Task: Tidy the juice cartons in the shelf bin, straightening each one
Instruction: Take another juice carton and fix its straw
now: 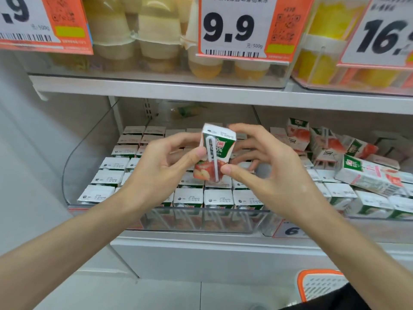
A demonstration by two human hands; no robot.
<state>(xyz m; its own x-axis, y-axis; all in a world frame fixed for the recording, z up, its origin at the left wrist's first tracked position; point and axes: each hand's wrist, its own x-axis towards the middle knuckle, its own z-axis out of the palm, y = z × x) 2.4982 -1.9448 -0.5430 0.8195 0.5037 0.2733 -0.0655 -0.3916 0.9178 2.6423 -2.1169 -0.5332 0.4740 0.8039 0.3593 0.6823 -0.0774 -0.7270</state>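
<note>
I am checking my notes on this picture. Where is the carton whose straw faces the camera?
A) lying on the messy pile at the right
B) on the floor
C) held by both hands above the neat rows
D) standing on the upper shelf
C: the left hand and right hand pinch the carton in the air, above the rows.

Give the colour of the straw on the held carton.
White; the straw shows best in head view.
</note>
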